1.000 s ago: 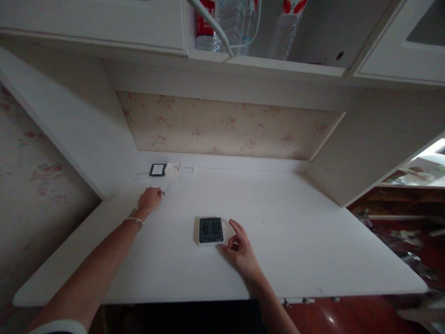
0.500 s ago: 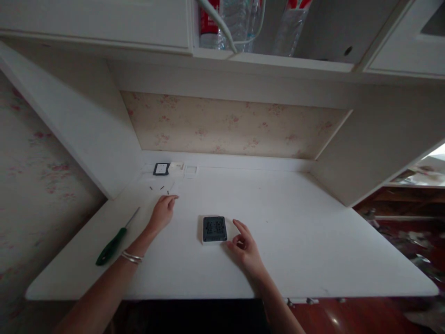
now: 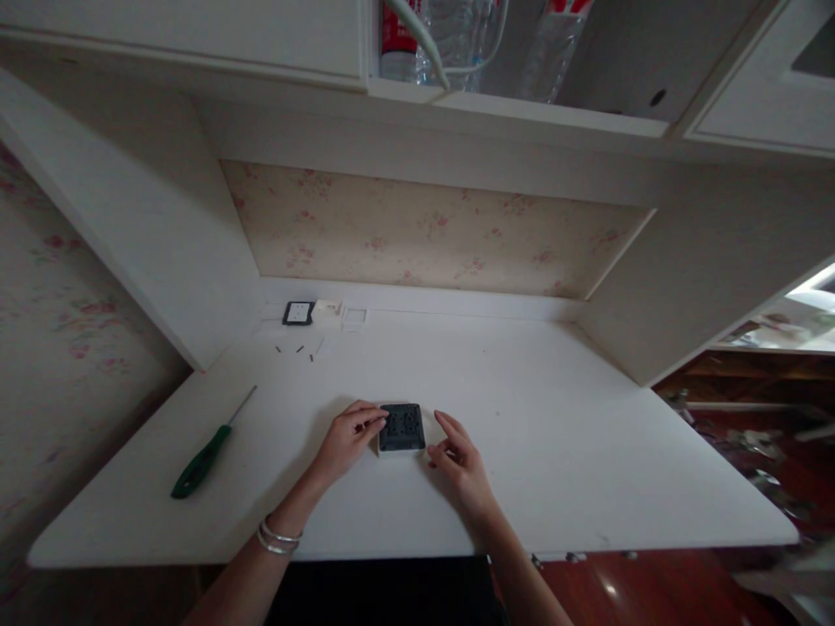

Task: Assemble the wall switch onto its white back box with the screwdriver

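Module [image 3: 402, 427] is laid flat on table [image 3: 554, 435]. Fingers of left hand [image 3: 345, 439] are bunched against its left edge, grip unclear; right hand [image 3: 460, 456] fingers spread, just beside. Module could be skidded by 1-sided pressure.

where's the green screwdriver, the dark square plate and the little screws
green screwdriver [image 3: 209, 451]: head view, on its green handle
dark square plate [image 3: 401, 427]: head view, centre of its top face
little screws [image 3: 300, 349]: head view, the middle one of three

Both hands [image 3: 404, 448] flanking a dark socket module [image 3: 402, 427] on a white desk [image 3: 554, 435]
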